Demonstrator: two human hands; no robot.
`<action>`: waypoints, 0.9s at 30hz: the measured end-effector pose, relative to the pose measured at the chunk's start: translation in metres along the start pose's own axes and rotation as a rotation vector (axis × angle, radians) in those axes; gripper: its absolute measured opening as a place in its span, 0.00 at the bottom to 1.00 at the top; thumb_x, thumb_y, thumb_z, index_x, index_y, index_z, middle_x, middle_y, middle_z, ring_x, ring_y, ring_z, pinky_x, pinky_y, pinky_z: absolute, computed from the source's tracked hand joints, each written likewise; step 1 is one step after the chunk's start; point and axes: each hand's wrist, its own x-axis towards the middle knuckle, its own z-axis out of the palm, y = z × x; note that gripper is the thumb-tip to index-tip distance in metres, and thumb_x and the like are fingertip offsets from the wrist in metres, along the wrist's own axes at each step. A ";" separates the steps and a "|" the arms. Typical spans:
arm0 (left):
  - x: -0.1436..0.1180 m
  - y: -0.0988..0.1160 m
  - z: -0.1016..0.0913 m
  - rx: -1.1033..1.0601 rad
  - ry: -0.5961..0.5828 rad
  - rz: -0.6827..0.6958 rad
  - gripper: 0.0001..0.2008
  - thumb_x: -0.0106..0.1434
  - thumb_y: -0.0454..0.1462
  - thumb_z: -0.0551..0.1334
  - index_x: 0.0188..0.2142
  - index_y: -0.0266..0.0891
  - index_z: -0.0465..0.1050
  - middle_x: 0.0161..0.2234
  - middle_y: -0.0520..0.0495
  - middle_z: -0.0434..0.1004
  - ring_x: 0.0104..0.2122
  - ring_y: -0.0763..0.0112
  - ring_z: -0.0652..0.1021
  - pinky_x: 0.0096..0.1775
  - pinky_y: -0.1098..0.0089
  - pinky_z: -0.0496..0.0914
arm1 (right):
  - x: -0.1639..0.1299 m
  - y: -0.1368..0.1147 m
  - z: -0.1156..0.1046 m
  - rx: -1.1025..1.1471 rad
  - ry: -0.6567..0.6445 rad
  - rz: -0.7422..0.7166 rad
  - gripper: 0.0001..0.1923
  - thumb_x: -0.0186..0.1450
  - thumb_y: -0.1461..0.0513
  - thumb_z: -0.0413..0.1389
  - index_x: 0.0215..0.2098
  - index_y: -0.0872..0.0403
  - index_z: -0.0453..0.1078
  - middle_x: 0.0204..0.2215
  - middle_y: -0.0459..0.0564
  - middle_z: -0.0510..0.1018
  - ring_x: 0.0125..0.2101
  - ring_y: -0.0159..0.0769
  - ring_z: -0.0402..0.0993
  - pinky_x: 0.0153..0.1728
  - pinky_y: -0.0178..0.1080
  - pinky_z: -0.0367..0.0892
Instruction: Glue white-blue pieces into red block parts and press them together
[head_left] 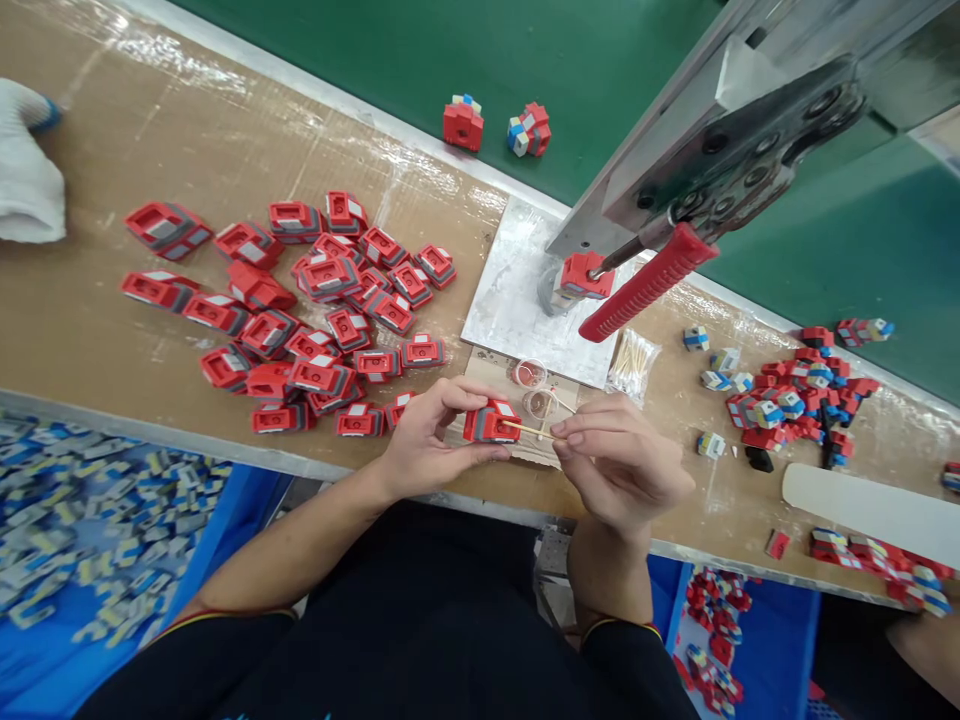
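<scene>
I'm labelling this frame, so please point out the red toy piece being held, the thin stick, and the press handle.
red toy piece (pixel 491 420), head view, on its red top face.
thin stick (pixel 534 431), head view, mid-shaft.
press handle (pixel 646 282), head view, middle of the red grip.

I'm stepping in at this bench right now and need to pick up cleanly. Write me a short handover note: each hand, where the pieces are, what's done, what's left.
Left hand: holds one red toy piece over the bench edge.
Right hand: pinches a thin wooden stick, tip touching that piece.
Two small clear cups sit just beyond the hands; a bag of sticks lies to their right.
Waiting: pile of red pieces on the left.
Done, apparently: assembled multicoloured pieces on the right.
One piece sits under the press with the red handle.
</scene>
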 end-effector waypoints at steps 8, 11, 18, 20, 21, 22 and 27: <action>0.000 -0.001 0.001 -0.022 0.011 -0.012 0.23 0.59 0.38 0.80 0.47 0.41 0.73 0.47 0.40 0.86 0.44 0.66 0.88 0.41 0.72 0.82 | 0.003 -0.002 0.000 0.004 0.005 -0.016 0.10 0.67 0.70 0.64 0.42 0.50 0.79 0.29 0.46 0.87 0.25 0.36 0.83 0.26 0.40 0.77; 0.000 -0.001 0.001 -0.024 0.006 -0.014 0.23 0.59 0.38 0.80 0.48 0.40 0.73 0.47 0.40 0.86 0.43 0.65 0.88 0.40 0.72 0.82 | 0.003 -0.002 0.001 -0.011 0.002 -0.023 0.09 0.67 0.70 0.64 0.42 0.49 0.78 0.30 0.46 0.88 0.25 0.36 0.83 0.25 0.40 0.77; 0.001 0.000 0.001 -0.034 0.035 0.005 0.23 0.58 0.36 0.81 0.48 0.40 0.74 0.46 0.40 0.86 0.43 0.66 0.87 0.39 0.74 0.81 | 0.004 -0.002 -0.002 -0.033 0.008 -0.048 0.11 0.65 0.73 0.64 0.40 0.52 0.79 0.28 0.46 0.87 0.27 0.36 0.83 0.26 0.39 0.77; 0.001 0.000 0.001 -0.030 0.041 0.021 0.23 0.58 0.36 0.81 0.48 0.39 0.74 0.46 0.40 0.86 0.44 0.65 0.87 0.39 0.73 0.82 | 0.003 -0.002 -0.003 -0.035 0.002 -0.043 0.12 0.64 0.75 0.64 0.40 0.53 0.79 0.28 0.47 0.87 0.28 0.36 0.83 0.27 0.38 0.78; 0.002 0.000 0.000 -0.022 0.041 0.025 0.23 0.58 0.36 0.81 0.48 0.39 0.75 0.46 0.40 0.86 0.44 0.65 0.87 0.39 0.73 0.82 | 0.003 -0.003 -0.004 -0.041 0.001 -0.039 0.13 0.63 0.75 0.64 0.40 0.53 0.79 0.29 0.47 0.87 0.28 0.35 0.83 0.27 0.38 0.78; 0.002 0.000 0.000 -0.012 0.041 0.026 0.23 0.57 0.36 0.81 0.48 0.39 0.75 0.46 0.40 0.86 0.44 0.64 0.88 0.39 0.73 0.82 | 0.003 -0.003 -0.004 -0.050 0.001 -0.035 0.13 0.63 0.75 0.64 0.39 0.53 0.79 0.29 0.47 0.87 0.28 0.35 0.83 0.27 0.38 0.78; 0.004 0.003 -0.001 0.013 0.057 0.027 0.22 0.57 0.35 0.81 0.47 0.39 0.77 0.46 0.41 0.86 0.44 0.64 0.87 0.41 0.70 0.82 | 0.005 -0.002 -0.006 -0.076 -0.010 -0.031 0.12 0.64 0.75 0.63 0.38 0.52 0.78 0.27 0.45 0.86 0.26 0.35 0.82 0.25 0.38 0.77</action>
